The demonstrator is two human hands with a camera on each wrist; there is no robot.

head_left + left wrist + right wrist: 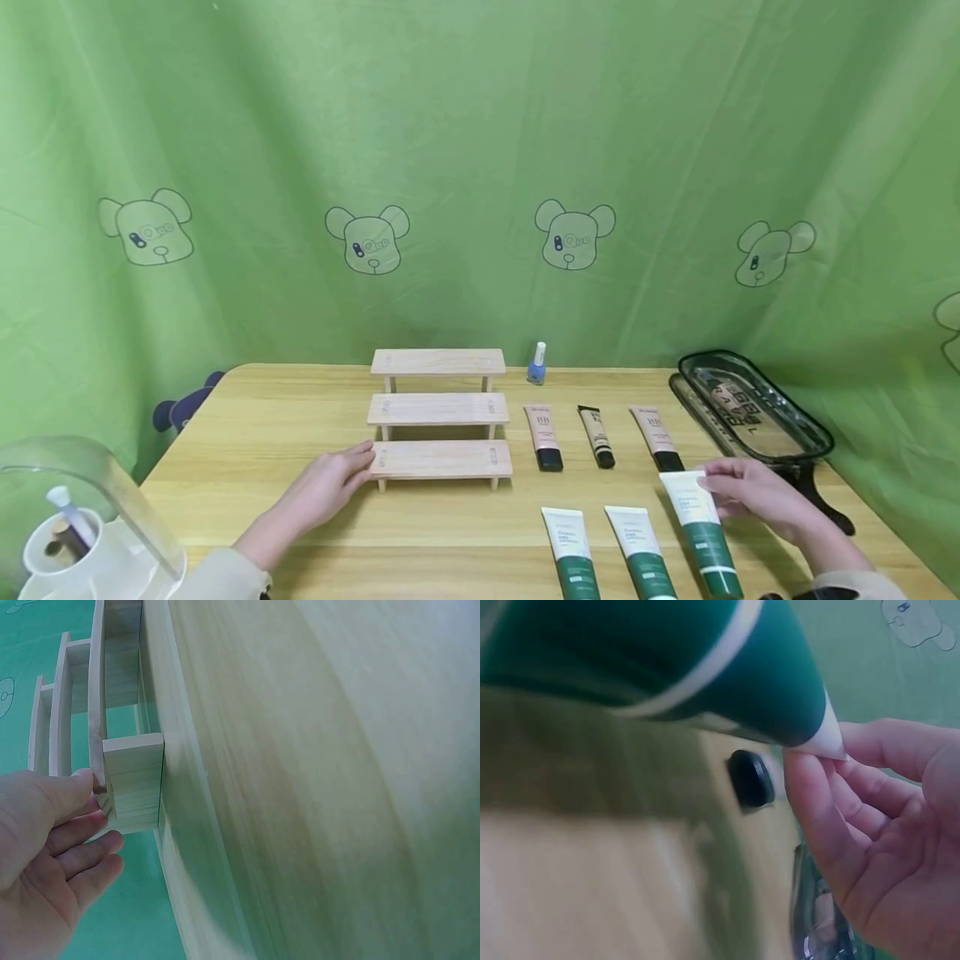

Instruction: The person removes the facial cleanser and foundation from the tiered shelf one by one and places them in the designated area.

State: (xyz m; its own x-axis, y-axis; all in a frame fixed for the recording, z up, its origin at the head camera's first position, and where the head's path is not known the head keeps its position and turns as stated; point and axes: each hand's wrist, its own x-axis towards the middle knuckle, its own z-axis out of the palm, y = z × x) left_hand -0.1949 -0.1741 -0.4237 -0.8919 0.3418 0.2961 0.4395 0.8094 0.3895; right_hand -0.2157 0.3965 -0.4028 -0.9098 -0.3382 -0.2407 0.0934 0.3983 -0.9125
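Observation:
My left hand (330, 483) grips the left end of the lowest step of a pale three-tier wooden display stand (442, 458). In the left wrist view the thumb and fingertips pinch that board's corner (97, 776), other fingers curling loosely below. A white and green squeeze tube (701, 533) is held by my right hand (757, 500), pinched at its flat white end. The right wrist view shows this tube (667, 660) tilted, close to the camera and above the table. Two matching tubes, one on the left (572, 554) and one in the middle (641, 554), lie on the table beside it.
Behind lie two pink BB cream tubes (543, 437) (656, 437) and a small beige and black tube (597, 436). Blue nail polish (536, 367) stands at the back edge. A clear black-rimmed case (757, 408) lies right; a clear-domed white organizer (97, 550) stands front left.

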